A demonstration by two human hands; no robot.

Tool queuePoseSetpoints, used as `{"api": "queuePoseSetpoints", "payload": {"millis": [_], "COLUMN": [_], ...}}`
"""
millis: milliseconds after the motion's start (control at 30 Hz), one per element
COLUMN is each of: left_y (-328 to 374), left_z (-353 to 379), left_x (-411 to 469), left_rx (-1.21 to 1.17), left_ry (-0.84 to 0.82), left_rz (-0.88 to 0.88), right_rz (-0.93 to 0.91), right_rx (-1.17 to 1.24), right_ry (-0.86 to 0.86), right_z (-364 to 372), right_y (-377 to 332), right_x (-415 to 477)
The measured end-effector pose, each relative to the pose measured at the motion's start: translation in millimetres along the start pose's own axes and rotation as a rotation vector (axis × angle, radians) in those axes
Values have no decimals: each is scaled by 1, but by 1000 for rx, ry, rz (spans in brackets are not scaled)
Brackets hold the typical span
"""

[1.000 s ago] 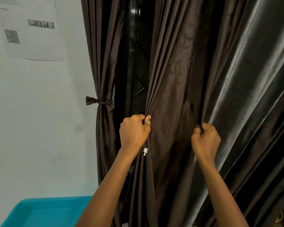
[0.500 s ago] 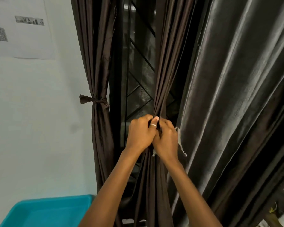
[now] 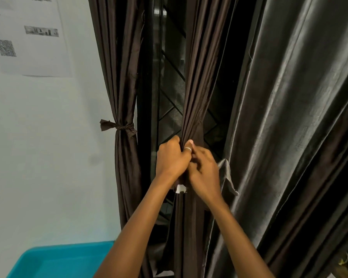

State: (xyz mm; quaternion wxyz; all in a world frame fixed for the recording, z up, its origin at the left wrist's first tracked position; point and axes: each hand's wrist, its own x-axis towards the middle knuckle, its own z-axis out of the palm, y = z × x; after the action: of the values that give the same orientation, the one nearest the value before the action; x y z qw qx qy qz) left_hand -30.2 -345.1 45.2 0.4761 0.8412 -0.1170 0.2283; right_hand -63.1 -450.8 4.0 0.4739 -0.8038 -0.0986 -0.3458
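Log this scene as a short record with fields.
work: gathering the middle curtain into a bunch
left hand: grips the bunch
right hand: grips the bunch right beside it, blurred
side curtain: tied back with a strip
grey curtain: hangs loose at the right
window grille: shows between the curtains
tub: teal, lower left
paper: on the wall

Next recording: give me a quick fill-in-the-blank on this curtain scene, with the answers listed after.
1. The left hand and right hand both grip the middle ____.
2. The ring sits on the ____ hand.
3. The tied curtain hangs to the ____ of both hands.
4. The wall sheet shows a ____ code.
Missing words: curtain; left; left; QR.
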Motion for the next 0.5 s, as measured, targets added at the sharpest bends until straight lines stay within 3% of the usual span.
{"api": "queuePoseSetpoints", "payload": {"millis": [133,233,400,500], "left_y": [-6,-14,-22,-21], "left_z": [-13,-26,-40,-46], "left_x": [-1,-1,3,3], "left_rx": [-76,-138,-254,-284], "left_ry": [-87,-167,-318,-359], "left_rz": [68,112,103,97], "right_rz": [226,411,429,437], "right_rx": [318,502,775,772], "right_ry": [17,-114,-496,-575], "right_z": [-26,-41,-63,-59], "right_y": [17,26,32,28], "right_x": [31,61,94,98]}}
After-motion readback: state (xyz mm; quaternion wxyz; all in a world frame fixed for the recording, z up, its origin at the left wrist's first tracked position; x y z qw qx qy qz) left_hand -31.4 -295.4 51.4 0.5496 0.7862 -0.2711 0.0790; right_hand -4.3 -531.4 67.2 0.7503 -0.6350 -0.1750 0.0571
